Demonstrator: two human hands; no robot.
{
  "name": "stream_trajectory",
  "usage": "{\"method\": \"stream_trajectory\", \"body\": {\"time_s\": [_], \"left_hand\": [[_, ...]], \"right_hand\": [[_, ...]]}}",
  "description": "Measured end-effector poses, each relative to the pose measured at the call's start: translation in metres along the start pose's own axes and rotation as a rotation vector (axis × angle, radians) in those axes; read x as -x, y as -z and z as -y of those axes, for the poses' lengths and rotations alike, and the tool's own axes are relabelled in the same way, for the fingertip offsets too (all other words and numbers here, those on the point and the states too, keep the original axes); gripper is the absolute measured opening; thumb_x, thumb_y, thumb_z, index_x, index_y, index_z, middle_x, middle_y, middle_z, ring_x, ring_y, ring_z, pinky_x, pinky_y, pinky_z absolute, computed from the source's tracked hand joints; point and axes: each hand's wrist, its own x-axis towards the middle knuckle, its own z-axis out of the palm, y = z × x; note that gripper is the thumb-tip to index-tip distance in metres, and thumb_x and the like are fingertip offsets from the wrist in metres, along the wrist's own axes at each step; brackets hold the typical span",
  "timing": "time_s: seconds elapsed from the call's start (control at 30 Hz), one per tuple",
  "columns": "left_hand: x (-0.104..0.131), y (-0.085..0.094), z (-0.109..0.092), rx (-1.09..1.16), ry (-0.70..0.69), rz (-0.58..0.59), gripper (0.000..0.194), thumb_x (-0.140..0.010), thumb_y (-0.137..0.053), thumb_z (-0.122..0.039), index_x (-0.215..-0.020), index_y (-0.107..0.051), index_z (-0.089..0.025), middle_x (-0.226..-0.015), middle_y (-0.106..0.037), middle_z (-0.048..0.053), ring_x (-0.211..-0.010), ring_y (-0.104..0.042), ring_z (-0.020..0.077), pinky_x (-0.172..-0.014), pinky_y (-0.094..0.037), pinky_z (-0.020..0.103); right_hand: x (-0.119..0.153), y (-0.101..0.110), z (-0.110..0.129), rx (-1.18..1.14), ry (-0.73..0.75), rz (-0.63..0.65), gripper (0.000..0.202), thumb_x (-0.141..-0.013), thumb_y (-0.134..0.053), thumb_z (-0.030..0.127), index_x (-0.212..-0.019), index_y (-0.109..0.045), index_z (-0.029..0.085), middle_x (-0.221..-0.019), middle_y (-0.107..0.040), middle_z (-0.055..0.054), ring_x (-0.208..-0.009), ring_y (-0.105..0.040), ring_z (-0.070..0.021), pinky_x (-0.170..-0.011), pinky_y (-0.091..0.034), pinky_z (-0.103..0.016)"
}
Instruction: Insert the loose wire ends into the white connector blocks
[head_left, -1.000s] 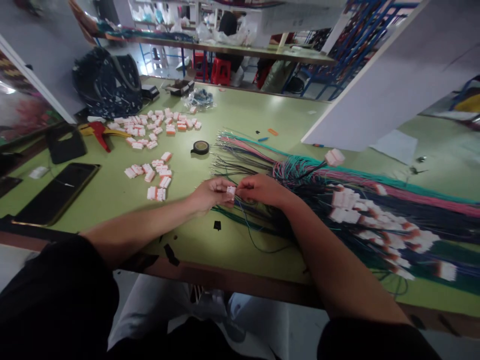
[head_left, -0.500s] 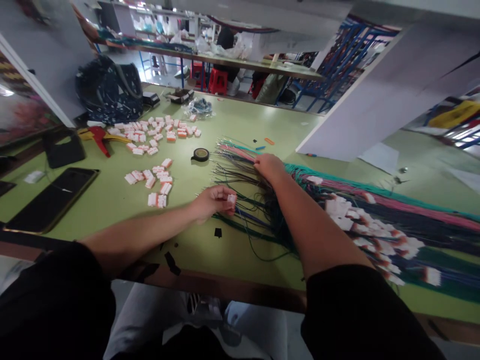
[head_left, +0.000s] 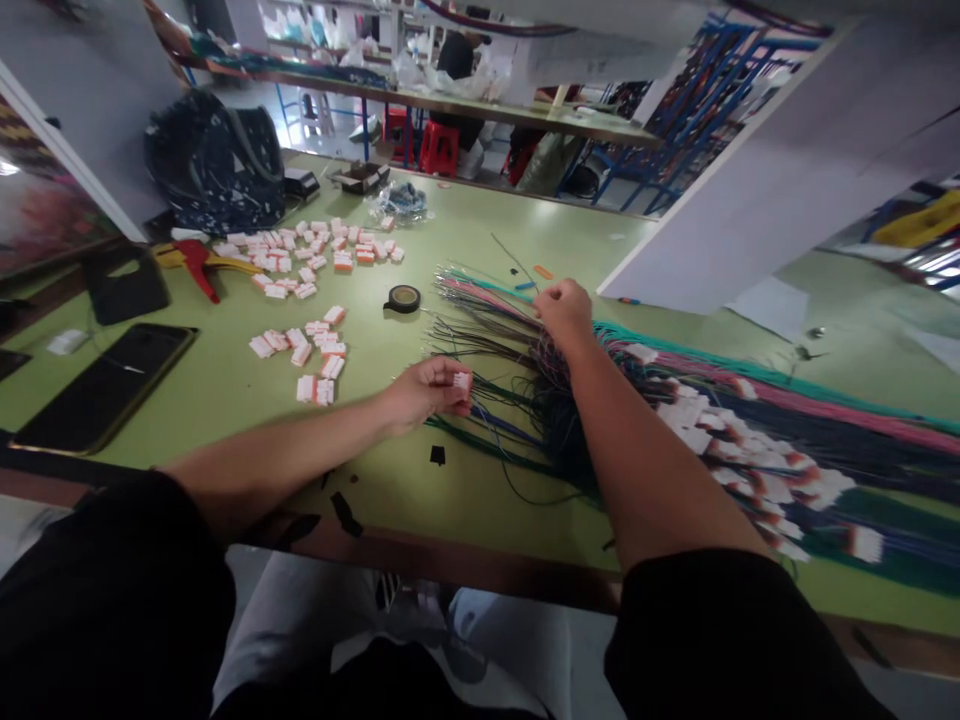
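Between the thumb and fingers of my left hand (head_left: 421, 394) is a small white and orange connector (head_left: 463, 381), with a thin wire trailing from it over the table. My right hand (head_left: 564, 308) is pinched on a single dark wire (head_left: 511, 260), whose free end points up and to the left. Beneath my right hand spreads a bundle of wires (head_left: 487, 335) in teal, pink, black and green, their tips fanned to the left. Loose connectors (head_left: 319, 345) lie left of my left hand. More connectors (head_left: 750, 460), fixed to wires, are heaped beside my right forearm.
A roll of black tape (head_left: 403, 298) lies near the wire tips. To the left are a phone (head_left: 105, 385), yellow and red pliers (head_left: 202, 262) and a larger connector pile (head_left: 285, 250). A dark patterned bag (head_left: 217, 165) stands behind. A white panel (head_left: 720, 220) rises at the right.
My right hand has lifted slightly up and right from the bundle, and a single dark wire now shows in its fingers. My left hand keeps the connector in nearly the same place.
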Motion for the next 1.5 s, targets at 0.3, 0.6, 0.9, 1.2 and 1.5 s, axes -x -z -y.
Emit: {"method": "stream_trajectory", "body": {"time_s": [0.3, 0.6, 0.9, 1.2, 1.5], "left_hand": [[0.000, 0.001, -0.001, 0.022, 0.012, 0.012, 0.029, -0.065, -0.073, -0.012, -0.087, -0.054, -0.013, -0.065, -0.061, -0.004, -0.062, -0.062, 0.0090, -0.066, -0.053, 0.027], [0.001, 0.004, -0.001, 0.058, 0.027, 0.046, 0.034, -0.062, -0.074, -0.009, -0.089, -0.055, -0.015, -0.066, -0.062, -0.004, -0.062, -0.062, 0.0091, -0.062, -0.054, 0.024], [0.003, 0.003, -0.005, 0.053, 0.043, 0.037, 0.032, -0.062, -0.074, -0.009, -0.089, -0.057, -0.015, -0.068, -0.063, -0.004, -0.062, -0.062, 0.0084, -0.064, -0.054, 0.022], [0.002, 0.003, -0.003, 0.036, 0.023, 0.030, 0.028, -0.065, -0.071, -0.008, -0.088, -0.056, -0.015, -0.069, -0.062, -0.003, -0.063, -0.062, 0.0093, -0.065, -0.054, 0.025], [0.002, 0.002, -0.004, 0.045, 0.042, 0.013, 0.029, -0.065, -0.070, -0.007, -0.089, -0.056, -0.014, -0.067, -0.063, -0.004, -0.061, -0.063, 0.0093, -0.063, -0.053, 0.024]], "right_hand": [[0.074, 0.018, 0.018, -0.361, 0.495, 0.465, 0.020, -0.070, -0.057, 0.033, -0.080, -0.066, 0.018, -0.073, -0.066, -0.001, -0.062, -0.055, -0.0118, -0.061, -0.042, -0.026], [0.098, 0.018, 0.015, -0.362, 0.588, 0.417, 0.015, -0.074, -0.053, 0.028, -0.073, -0.064, 0.018, -0.067, -0.063, 0.000, -0.054, -0.045, -0.0082, -0.054, -0.034, -0.022], [0.096, 0.019, 0.015, -0.286, 0.536, 0.463, 0.011, -0.067, -0.054, 0.026, -0.061, -0.059, 0.018, -0.054, -0.056, 0.002, -0.053, -0.046, -0.0089, -0.053, -0.033, -0.022], [0.099, 0.018, 0.019, -0.187, 0.499, 0.380, 0.011, -0.064, -0.053, 0.024, -0.056, -0.058, 0.019, -0.052, -0.055, 0.002, -0.052, -0.045, -0.0092, -0.052, -0.030, -0.023], [0.103, 0.016, 0.020, -0.170, 0.527, 0.304, 0.011, -0.064, -0.051, 0.024, -0.056, -0.056, 0.019, -0.052, -0.053, 0.002, -0.052, -0.043, -0.0096, -0.053, -0.029, -0.024]]}}
